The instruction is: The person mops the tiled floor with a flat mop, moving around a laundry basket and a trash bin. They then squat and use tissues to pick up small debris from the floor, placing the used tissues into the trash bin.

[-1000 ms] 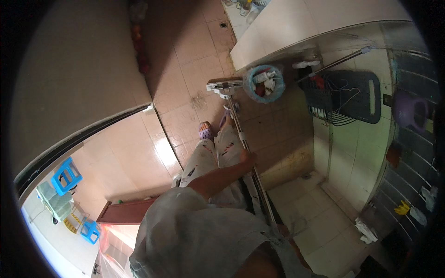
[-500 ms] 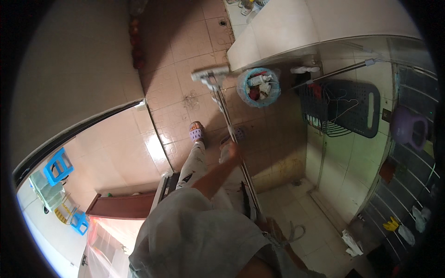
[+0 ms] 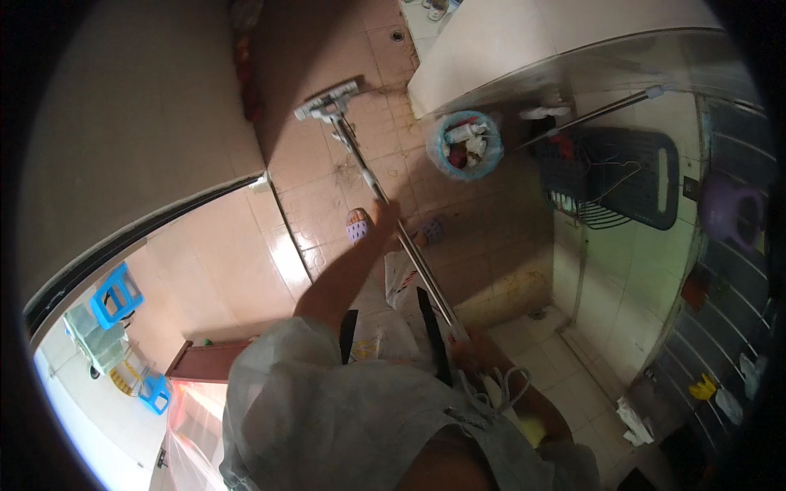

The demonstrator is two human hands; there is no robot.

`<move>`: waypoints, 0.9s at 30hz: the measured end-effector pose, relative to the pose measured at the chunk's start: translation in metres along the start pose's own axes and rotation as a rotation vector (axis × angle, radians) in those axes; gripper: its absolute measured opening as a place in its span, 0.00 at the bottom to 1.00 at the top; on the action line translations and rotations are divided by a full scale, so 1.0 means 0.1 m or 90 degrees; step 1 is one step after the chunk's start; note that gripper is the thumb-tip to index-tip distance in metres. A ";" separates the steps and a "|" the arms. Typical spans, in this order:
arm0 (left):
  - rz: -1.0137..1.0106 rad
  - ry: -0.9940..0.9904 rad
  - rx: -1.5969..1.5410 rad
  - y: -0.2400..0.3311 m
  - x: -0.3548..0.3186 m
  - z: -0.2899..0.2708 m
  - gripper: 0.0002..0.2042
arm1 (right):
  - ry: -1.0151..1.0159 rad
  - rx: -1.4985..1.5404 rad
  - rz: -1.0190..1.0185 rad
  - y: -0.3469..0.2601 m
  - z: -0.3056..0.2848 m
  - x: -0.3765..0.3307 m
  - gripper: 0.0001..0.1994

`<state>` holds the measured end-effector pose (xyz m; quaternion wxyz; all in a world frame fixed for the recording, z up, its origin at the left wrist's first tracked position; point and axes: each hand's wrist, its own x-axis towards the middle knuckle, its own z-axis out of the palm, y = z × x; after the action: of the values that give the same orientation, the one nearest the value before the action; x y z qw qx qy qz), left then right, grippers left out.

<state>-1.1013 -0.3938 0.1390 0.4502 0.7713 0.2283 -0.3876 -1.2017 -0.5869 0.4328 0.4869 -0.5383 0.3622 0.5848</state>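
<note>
A mop (image 3: 366, 176) with a long metal handle and a wide pale head slants across the tiled floor (image 3: 327, 172). Its head rests on the pinkish tiles ahead of my feet. My left hand (image 3: 386, 218) is closed around the middle of the handle. Close to my body, my right hand (image 3: 470, 349) grips the handle's upper end, though its fingers are partly in shadow. Right of the mop head stands a bin (image 3: 443, 170) lined with a bluish bag and filled with rubbish.
At the right, a dark plastic rack (image 3: 655, 192) and a second metal pole (image 3: 606, 110) lean by the wall. A raised ledge (image 3: 303, 274) runs along the left. My feet wear purple clogs (image 3: 358, 230). A floor drain (image 3: 398, 36) lies far ahead.
The mop head has moved farther ahead and to the left. My left hand has gone forward and left with the handle, and the right hand has also shifted forward.
</note>
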 end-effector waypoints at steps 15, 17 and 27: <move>-0.152 -0.252 0.074 -0.92 -1.60 2.60 0.11 | 0.156 -0.206 0.114 1.67 0.13 -1.23 0.08; -0.213 -0.236 -0.077 -0.81 -1.95 2.51 0.10 | 0.160 -0.211 0.110 1.71 0.18 -1.36 0.07; -0.279 -0.073 -0.491 0.27 -1.68 0.27 0.05 | 0.070 -0.169 0.006 1.12 0.23 -0.98 0.06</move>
<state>-1.1931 -0.4308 0.2800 0.6239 0.4580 0.4886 -0.4027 -1.3202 -0.6125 0.5217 0.3878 -0.6277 0.3104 0.5994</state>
